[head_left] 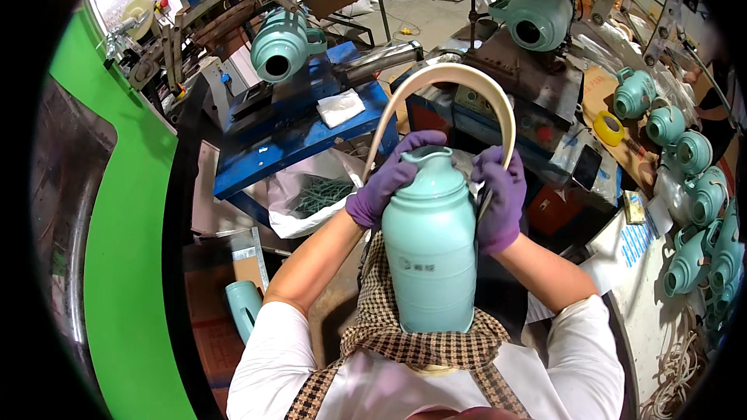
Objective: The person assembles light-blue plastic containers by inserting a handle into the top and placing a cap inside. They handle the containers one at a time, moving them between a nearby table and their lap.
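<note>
A teal thermos flask body (429, 233) stands upright on my lap, on a brown checked apron (373, 288). Over its spouted neck arches a cream carrying handle (453, 71). My left hand (397, 179), in a purple glove, is closed on the handle's left end beside the flask's shoulder. On the other side my right hand (499, 198), gloved the same, wraps round the right end, close against the flask. Both ends of the handle are partly hidden by my fingers, so I cannot tell whether they are joined to the flask.
A white bag (284, 222) of thin green pieces sits beyond my left arm, beside a blue bench (233, 175). Machines hold two teal flask bodies (280, 50). Several more flasks (706, 196) and a yellow tape roll (608, 128) lie at right.
</note>
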A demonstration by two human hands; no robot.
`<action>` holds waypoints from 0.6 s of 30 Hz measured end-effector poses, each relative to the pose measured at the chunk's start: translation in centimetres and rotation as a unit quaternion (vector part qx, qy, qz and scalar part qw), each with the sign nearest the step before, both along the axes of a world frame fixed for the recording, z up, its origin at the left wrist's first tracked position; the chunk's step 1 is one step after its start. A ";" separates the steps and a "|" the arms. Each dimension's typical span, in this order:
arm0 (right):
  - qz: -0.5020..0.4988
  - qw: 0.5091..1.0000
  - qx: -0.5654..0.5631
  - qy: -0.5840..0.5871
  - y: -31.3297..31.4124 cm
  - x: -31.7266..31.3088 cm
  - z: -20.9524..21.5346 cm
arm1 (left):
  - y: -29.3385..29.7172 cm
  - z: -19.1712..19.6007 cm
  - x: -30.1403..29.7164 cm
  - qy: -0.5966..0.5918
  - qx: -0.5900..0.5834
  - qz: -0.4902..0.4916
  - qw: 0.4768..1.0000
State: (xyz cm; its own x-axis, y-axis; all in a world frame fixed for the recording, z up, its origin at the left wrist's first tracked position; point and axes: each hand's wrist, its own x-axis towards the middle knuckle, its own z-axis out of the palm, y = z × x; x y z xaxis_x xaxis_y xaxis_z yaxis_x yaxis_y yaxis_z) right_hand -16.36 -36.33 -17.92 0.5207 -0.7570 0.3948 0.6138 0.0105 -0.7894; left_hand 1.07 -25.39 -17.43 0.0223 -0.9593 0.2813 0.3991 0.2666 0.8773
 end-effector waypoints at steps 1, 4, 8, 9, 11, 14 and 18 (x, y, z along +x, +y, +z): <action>-0.014 1.000 0.026 -0.003 -0.6 0.6 -0.8 | -0.3 0.0 -0.3 -0.013 0.016 0.056 0.998; 0.123 0.985 0.067 -0.101 -3.8 1.7 -3.4 | -1.0 -0.7 -1.3 -0.008 -0.025 0.207 0.978; 0.296 0.941 0.121 -0.112 -6.3 1.8 -6.1 | -0.9 -1.8 -1.2 -0.348 -0.238 0.266 0.867; 0.329 0.931 0.109 -0.117 -6.4 1.6 -6.4 | -0.7 -1.8 -0.7 -0.370 -0.271 0.257 0.851; 0.313 0.940 0.088 -0.106 -6.2 1.3 -6.6 | 0.1 -1.9 -0.9 -0.211 -0.205 0.233 0.927; 0.319 0.934 0.088 -0.134 -5.3 1.1 -6.3 | 1.0 -1.3 -1.7 0.124 -0.108 0.065 0.984; 0.307 0.941 0.074 -0.120 -4.7 0.8 -5.7 | 1.4 0.1 -2.2 -0.181 -0.094 0.168 0.964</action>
State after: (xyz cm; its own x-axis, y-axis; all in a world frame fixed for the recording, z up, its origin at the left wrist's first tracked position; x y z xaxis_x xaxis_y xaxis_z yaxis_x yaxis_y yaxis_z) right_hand -15.56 -40.99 -23.58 0.7869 -0.3986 0.4711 0.6170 0.5200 -0.5907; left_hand -1.10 -23.97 -17.30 0.1912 -0.8460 0.4977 -0.0618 0.4957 0.8663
